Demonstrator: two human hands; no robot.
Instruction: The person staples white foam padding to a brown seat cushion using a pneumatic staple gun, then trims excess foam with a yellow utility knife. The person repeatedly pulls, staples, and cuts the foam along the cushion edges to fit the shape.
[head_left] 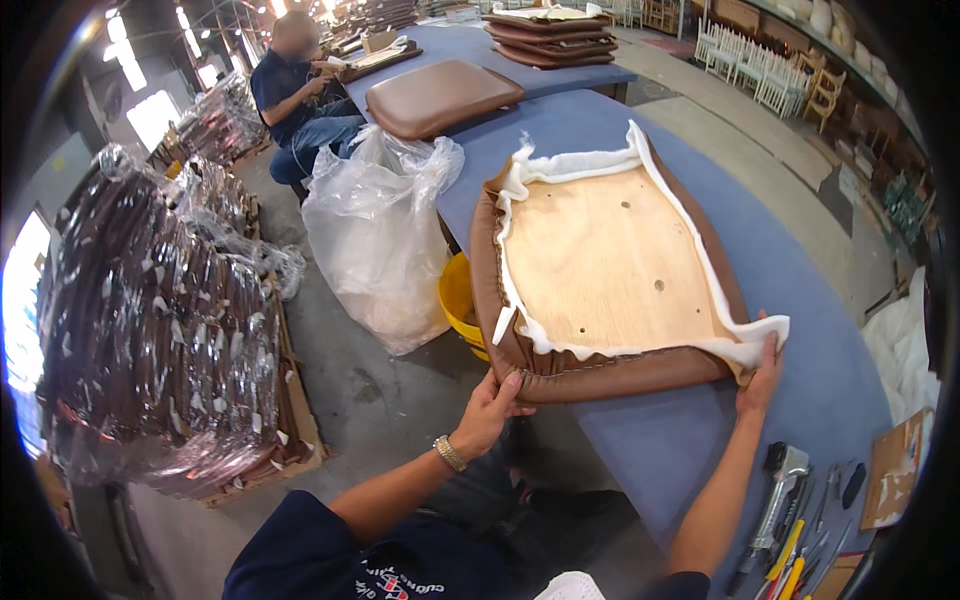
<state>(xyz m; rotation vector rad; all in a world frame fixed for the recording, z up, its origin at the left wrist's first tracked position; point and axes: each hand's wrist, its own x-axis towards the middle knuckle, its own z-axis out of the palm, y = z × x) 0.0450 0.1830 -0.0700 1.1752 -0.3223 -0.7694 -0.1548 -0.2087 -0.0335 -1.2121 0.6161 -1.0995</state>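
Observation:
An upside-down chair seat (610, 260) lies on the blue-covered table (800, 300). Its plywood base faces up, ringed by white padding and a brown leatherette cover folded over the edges. My left hand (492, 405) grips the seat's near-left corner, fingers curled over the brown edge. My right hand (762, 375) holds the near-right corner, where white padding sticks out.
A staple gun (783, 490) and hand tools lie at the table's lower right. A yellow bucket (457, 300) and clear plastic bag (375, 230) stand left of the table. Wrapped stacks of seats (160, 330) sit at left. Another finished seat (440, 95) and a seated person (295, 105) are beyond.

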